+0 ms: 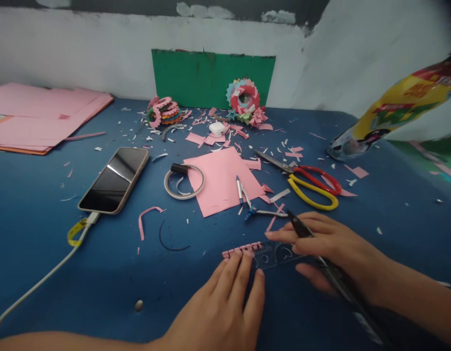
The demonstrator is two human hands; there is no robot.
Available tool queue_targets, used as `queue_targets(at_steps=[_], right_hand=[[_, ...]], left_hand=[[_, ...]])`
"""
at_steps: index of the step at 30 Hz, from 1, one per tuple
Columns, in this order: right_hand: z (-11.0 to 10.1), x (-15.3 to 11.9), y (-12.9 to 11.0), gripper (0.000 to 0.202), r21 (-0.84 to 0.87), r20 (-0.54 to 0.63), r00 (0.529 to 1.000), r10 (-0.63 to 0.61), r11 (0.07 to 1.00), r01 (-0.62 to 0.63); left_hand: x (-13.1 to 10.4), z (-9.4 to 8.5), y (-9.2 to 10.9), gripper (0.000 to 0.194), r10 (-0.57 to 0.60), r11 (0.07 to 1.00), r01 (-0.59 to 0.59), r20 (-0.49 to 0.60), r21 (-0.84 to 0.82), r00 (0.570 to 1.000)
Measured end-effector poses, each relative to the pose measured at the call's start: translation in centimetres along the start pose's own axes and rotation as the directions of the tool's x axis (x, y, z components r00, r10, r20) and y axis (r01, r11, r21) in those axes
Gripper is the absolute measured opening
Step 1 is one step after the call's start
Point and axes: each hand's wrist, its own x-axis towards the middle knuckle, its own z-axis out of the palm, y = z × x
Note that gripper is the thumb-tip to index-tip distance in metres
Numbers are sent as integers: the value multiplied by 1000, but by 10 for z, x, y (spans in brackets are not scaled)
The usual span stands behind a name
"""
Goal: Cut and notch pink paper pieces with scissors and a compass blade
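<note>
Seemingly pressing strip (242,247) and ruler (271,258) onto the worktop (101,273) with left fingers (240,277) flat, side by side, gripping nothing, to prevent slipping, and steadying the ruler's other end with right fingers (313,246) clamped on the pen (335,278).

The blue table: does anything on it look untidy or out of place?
Yes. Cut paper scraps lie strewn loosely over the table, thickest around the coloured paper rings near the green board, rather than gathered, which looks messy.
</note>
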Motion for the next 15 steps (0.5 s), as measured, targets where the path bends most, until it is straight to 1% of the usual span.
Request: queue_targets(at_steps=[1, 2, 3, 4, 5, 6, 7, 8, 9, 10, 11, 13, 15], right_hand=[[-1, 8, -5, 25, 83, -81, 996, 28, 996, -21], [-1, 18, -11, 26, 183, -124, 988, 88, 981, -65], [0, 29, -16, 23, 286, -148, 974, 170, 950, -123], [3, 40, -21, 21, 386, -178, 948, 263, 905, -179], [7, 51, -25, 20, 471, -82, 937, 339, 842, -263], [13, 61, -27, 18, 554, 27, 933, 358, 772, -312], [20, 70, -27, 19, 615, 113, 917, 383, 698, -368], [27, 76, -27, 25, 674, 158, 905, 394, 627, -391], [35, 80, -25, 29, 704, 203, 895, 397, 576, -416], [41, 81, -24, 31, 719, 235, 894, 383, 551, -425], [47, 81, -22, 32, 718, 255, 894, 369, 547, -431], [53, 78, -20, 31, 702, 272, 895, 354, 563, -436], [55, 76, -19, 29, 686, 259, 898, 356, 587, -430]], left_hand=[[0, 0, 0, 41, 6, 1000, -6, 7, 3, 1000], [-1, 0, 0, 42, 13, 1000, -13, 11, 6, 1000], [-1, 0, 0, 42, 21, 1000, -21, 11, 6, 1000], [-2, 0, 0, 42, 27, 1000, -27, 6, 6, 1000], [-2, 0, 0, 42, 28, 1000, -28, -3, 3, 1000], [-3, 0, 0, 42, 27, 1000, -27, -14, -2, 1000], [-3, 0, 0, 41, 22, 1000, -22, -27, -7, 999], [-3, 0, -1, 41, 16, 1000, -17, -37, -11, 999], [-3, 0, -1, 41, 11, 1000, -12, -45, -14, 999], [-3, 0, -1, 41, 10, 1000, -11, -54, -17, 999], [-3, -1, -2, 41, 14, 1000, -15, -56, -22, 998], [-2, -2, -3, 41, 22, 999, -24, -46, -36, 999], [-2, -3, -3, 41, 26, 998, -28, -40, -52, 999]])
